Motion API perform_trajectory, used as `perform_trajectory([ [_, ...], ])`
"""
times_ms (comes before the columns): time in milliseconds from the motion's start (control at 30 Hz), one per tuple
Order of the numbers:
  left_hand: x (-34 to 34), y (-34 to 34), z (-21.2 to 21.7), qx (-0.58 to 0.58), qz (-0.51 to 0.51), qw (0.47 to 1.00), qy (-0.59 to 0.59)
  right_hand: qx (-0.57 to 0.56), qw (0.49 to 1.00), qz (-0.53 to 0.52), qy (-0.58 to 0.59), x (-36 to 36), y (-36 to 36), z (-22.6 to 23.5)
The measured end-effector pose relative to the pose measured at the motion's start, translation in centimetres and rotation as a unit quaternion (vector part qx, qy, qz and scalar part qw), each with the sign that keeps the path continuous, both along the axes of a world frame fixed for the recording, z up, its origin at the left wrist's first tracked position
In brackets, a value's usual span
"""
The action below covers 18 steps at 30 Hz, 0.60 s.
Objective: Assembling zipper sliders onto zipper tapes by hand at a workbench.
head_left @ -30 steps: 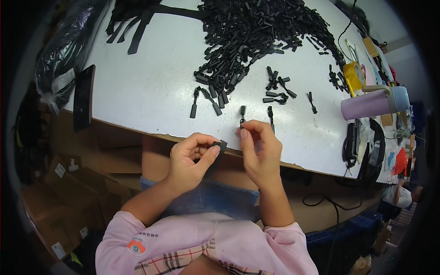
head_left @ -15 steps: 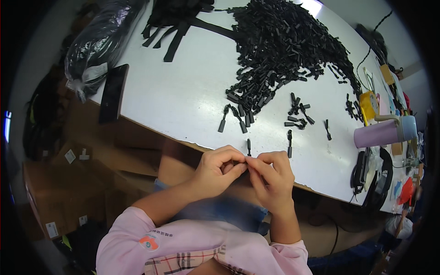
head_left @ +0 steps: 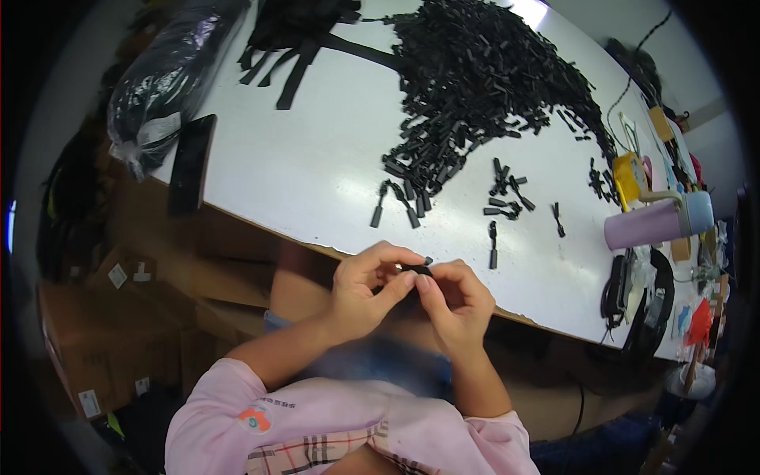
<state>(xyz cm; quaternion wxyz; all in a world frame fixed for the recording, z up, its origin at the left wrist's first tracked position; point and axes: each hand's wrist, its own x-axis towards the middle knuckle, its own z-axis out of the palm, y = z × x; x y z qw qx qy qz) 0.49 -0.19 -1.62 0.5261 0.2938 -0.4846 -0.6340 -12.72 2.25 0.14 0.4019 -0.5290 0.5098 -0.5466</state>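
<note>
My left hand (head_left: 368, 286) and my right hand (head_left: 457, 301) meet just in front of the table's near edge. Between their thumbs and fingertips they pinch a small black cord pull (head_left: 419, 270), mostly covered by the fingers. Beyond them on the table lie loose black pulls with slim grey-black ends: a single one (head_left: 493, 247) past my right hand, a pair (head_left: 378, 207) further left, and a small cluster (head_left: 507, 190). A large heap of similar black pieces (head_left: 483, 87) spreads over the far part of the white table (head_left: 301, 182).
Black straps (head_left: 294, 79) lie at the far left, near a clear plastic bag of dark stuff (head_left: 162, 95) and a flat dark phone-like slab (head_left: 192, 162). At right are a lilac bottle (head_left: 645, 226), yellow tape (head_left: 628, 178) and black coils (head_left: 653, 305). Cardboard boxes (head_left: 119, 332) stand lower left.
My thumbs have come up against the black pull, and its dark body now shows between them. Before, its end pointed away beyond my fingertips. The view has shifted slightly.
</note>
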Motion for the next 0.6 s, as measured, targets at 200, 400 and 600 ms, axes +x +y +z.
perform_trajectory([
  [200, 0.2, -0.1, 1.0, 0.126, -0.028, 0.991, 0.034, 0.075, 0.964, 0.105, -0.233, -0.4, -1.0, 0.2],
  [400, 0.2, -0.1, 1.1, 0.079, -0.069, 0.994, 0.028, 0.225, 0.899, 0.190, -0.325, -1.9, -1.2, 0.2],
  [600, -0.3, 0.0, 1.7, 0.037, -0.024, 0.999, 0.000, 0.097, 0.961, 0.087, -0.244, -0.4, -0.4, 0.2],
])
